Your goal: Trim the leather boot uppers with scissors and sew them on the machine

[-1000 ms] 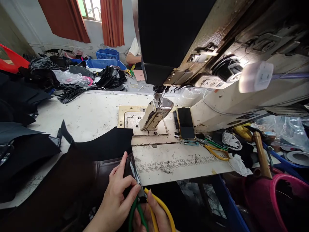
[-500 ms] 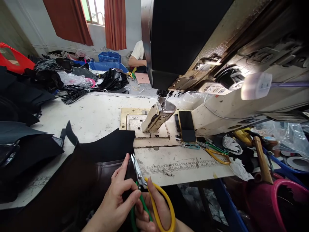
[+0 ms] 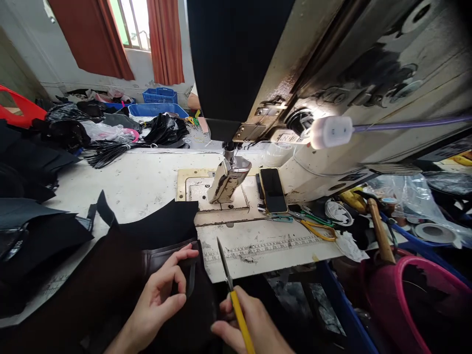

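Dark brown leather (image 3: pixel 110 270) with a black cloth-like part (image 3: pixel 158 226) lies over the table's front edge. My left hand (image 3: pixel 158 295) is over its right part, fingers curled and apart, thumb away from the fingertips. A small dark strip (image 3: pixel 191 279) shows beside those fingers. Scissors with a yellow handle (image 3: pixel 239 319) are in my right hand (image 3: pixel 250 319), seen edge-on with the tip pointing up and away, right of the leather. The fingers of that hand are wrapped round the handle.
A sewing machine post (image 3: pixel 228 182) stands mid-table under the large machine head (image 3: pixel 239 59). Right of it lie a phone (image 3: pixel 273 191) and another yellow-handled pair of scissors (image 3: pixel 319 230). A pink bin (image 3: pixel 401 295) is at the lower right, dark material stacks (image 3: pixel 33 236) at the left.
The scissors have moved away from the leather's edge and turned edge-on. My left hand has shifted left, its index finger now bent. The view has swung slightly right.
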The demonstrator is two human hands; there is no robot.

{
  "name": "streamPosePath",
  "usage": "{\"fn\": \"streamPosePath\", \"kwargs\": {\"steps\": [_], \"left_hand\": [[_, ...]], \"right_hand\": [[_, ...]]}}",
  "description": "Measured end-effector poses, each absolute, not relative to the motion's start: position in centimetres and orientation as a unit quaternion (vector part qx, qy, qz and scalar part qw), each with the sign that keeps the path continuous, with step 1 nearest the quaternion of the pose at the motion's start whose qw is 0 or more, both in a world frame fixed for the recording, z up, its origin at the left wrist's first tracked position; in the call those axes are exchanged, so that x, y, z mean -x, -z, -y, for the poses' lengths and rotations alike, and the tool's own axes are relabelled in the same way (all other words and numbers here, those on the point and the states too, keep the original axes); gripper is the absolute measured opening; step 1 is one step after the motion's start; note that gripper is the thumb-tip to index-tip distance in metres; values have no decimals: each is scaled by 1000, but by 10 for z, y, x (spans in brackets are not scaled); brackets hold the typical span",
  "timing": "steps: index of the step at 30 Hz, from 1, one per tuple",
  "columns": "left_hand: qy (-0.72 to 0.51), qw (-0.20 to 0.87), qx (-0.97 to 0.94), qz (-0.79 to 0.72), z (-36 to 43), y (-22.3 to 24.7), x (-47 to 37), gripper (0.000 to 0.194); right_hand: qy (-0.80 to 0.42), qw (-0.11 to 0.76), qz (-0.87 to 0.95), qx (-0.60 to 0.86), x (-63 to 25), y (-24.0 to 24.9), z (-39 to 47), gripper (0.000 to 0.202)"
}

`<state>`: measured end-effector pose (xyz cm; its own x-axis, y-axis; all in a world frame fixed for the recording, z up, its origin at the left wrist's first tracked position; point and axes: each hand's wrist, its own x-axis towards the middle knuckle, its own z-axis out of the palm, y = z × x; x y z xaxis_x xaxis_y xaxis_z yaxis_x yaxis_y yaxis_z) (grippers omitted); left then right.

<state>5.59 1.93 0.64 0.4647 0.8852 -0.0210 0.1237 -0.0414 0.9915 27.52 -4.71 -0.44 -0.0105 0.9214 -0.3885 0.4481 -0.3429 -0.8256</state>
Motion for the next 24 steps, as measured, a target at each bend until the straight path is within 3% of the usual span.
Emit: {"fn": "streamPosePath", "kwargs": {"steps": [3, 6, 8, 14, 18, 21, 24], "left_hand": [[-264, 408, -757, -436, -24, -17, -50, 13], [-179, 85, -849, -489, -37, -20, -31, 25], [-126, -15, -872, -473, -47, -17, -17, 32], [40, 19, -888, -457, -59, -24, -35, 37], [38, 154, -893, -422, -72, -41, -85, 53], [10, 205, -891, -406, -88, -43, -121, 32], [-11, 226, -897, -379, -100, -36, -149, 21]], "right_hand": [[-524, 346, 411, 661, -251, 19, 52, 25], [-548, 421, 332, 642, -251, 19, 48, 27], [-543, 443, 313, 641, -264, 12, 44, 29], [-523, 442, 294, 667, -297, 5, 42, 30], [-492, 430, 334, 679, -313, 23, 49, 29], [-477, 396, 385, 684, -335, 34, 52, 31], [-484, 293, 461, 684, -364, 22, 48, 33]]}}
